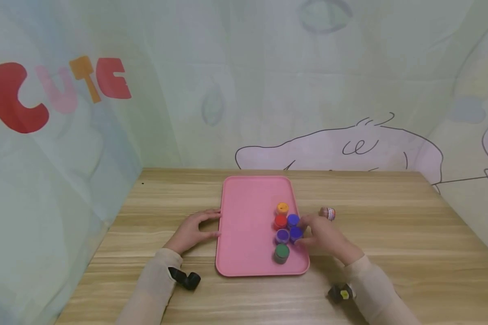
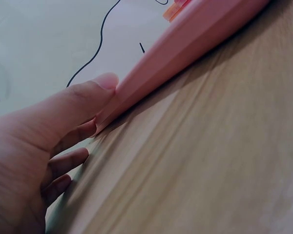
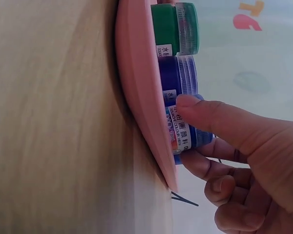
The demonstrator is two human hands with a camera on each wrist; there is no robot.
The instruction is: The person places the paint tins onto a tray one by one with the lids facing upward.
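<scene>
A pink tray (image 1: 246, 216) lies on the wooden table. My left hand (image 1: 192, 230) touches its left rim with thumb and fingertips, fingers extended. On the tray's right side, my right hand (image 1: 324, 232) pinches a blue gouache paint jar (image 3: 181, 129) between thumb and index finger; its label faces the right wrist camera. Around it stand another blue paint jar (image 1: 293, 220), a purple paint jar (image 1: 282, 236), a red paint jar (image 1: 280, 221), an orange paint jar (image 1: 282, 208) and a green paint jar (image 1: 281, 253). Whether the held jar touches the tray I cannot tell.
Outside the tray, beyond my right hand, a brown paint jar (image 1: 327, 213) lies on its side on the table (image 1: 390, 243). A printed cloth (image 1: 179, 90) hangs behind the table. Black camera mounts (image 1: 185, 278) sit at both wrists.
</scene>
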